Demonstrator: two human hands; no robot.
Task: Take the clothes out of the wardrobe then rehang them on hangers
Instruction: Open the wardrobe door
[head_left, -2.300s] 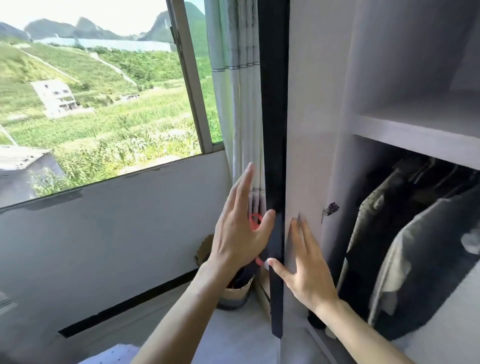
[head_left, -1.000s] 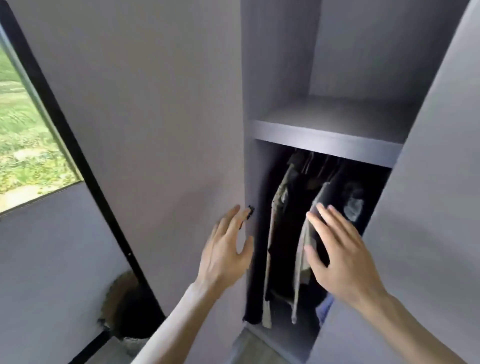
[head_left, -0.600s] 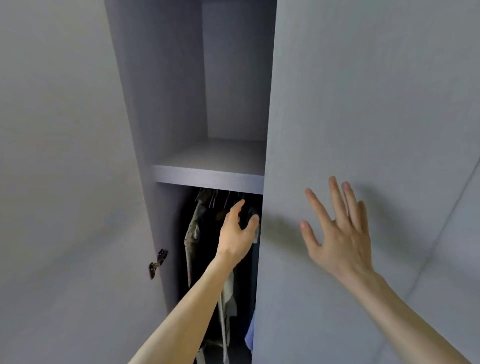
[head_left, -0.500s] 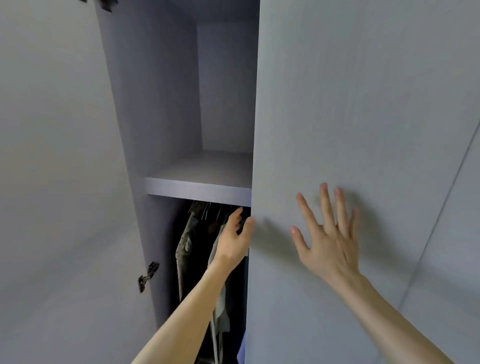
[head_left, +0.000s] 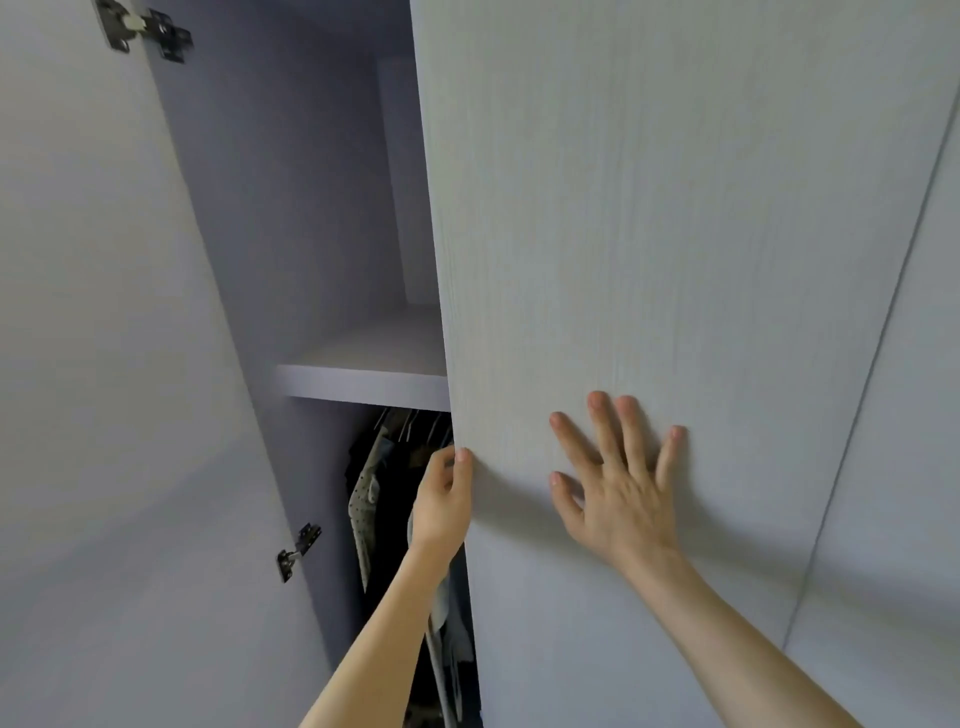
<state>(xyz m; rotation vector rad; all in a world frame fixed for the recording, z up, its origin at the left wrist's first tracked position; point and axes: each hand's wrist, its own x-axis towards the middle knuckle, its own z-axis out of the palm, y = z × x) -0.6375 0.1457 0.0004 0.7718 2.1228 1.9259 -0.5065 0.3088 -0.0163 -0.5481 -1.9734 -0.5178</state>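
The left hand curls round the free edge of the right door of the wardrobe, thumb on its face. The right hand lies flat on that door, fingers spread. The clothes hang inside below the shelf, just behind the left hand. The left door stands open.

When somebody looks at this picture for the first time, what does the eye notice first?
The pale right-hand door fills most of the view, with the right hand spread flat on it and the left hand gripping its edge. In the dark gap beside that edge, clothes hang under a shelf.
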